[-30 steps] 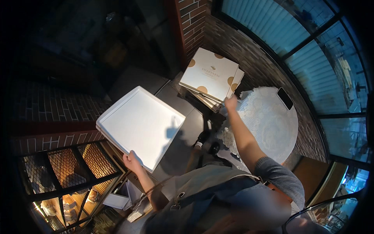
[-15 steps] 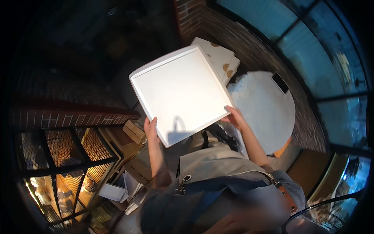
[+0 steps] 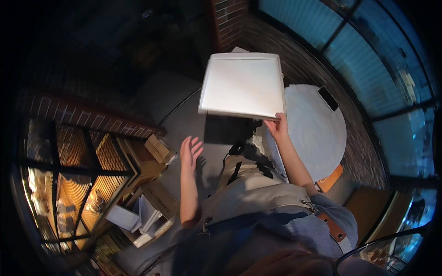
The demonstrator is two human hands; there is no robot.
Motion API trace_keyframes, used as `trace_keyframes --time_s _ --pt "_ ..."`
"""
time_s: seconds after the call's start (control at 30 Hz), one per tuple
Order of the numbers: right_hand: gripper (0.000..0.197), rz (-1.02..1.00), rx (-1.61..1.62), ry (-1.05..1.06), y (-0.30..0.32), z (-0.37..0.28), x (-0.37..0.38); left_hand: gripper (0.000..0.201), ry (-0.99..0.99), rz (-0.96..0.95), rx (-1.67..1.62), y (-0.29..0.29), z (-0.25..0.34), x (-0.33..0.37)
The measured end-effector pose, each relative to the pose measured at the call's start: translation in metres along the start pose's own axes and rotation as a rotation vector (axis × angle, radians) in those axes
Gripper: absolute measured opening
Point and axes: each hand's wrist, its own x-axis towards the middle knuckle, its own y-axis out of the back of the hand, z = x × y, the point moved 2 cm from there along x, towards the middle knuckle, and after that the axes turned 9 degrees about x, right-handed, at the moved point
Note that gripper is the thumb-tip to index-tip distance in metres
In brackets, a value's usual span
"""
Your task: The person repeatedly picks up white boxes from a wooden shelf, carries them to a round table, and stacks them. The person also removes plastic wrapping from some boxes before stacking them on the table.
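A shallow, square white box or box lid [image 3: 244, 87] with low raised edges hangs in the air ahead of me. My right hand [image 3: 278, 127] grips its near right corner, thumb on top and fingers underneath. Away from the box, at the left, my left hand [image 3: 190, 152] is raised over the floor with its fingers apart and nothing in them. Behind the box, most of a stack of white boxes [image 3: 238, 49] is hidden.
A round table with a pale cloth [image 3: 315, 133] stands to the right, a dark phone [image 3: 328, 99] near its edge. At the lower left are an open cardboard carton [image 3: 159, 197] with white boxes in it, a small brown box [image 3: 159, 148] and a lit mesh-fronted cabinet [image 3: 78, 193].
My left hand has let go of the white box and come down from it. My right hand has carried the box away from me and to the right, over the stack.
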Motion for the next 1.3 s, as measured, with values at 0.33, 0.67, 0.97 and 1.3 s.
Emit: trace_keyframes --time_s 0.33,0.67,0.97,1.3 --pt "0.099 0.197 -0.563 -0.081 0.015 0.056 0.191 0.025 0.202 0.759 -0.040 0.162 -0.093 -0.204" --pt "0.036 -0.532 -1.570 -1.044 0.131 0.257 -0.038 0.020 0.184 1.221 -0.335 0.204 -0.190 -0.309" --pt "0.025 -1.242 -1.716 -0.870 0.052 0.386 -0.051 0.025 0.142 0.876 -0.329 0.314 -0.165 -0.297" --pt "0.027 -0.687 -2.078 -0.643 0.056 0.494 -0.128 0.020 0.098 1.227 -0.407 0.493 -0.180 -0.385"
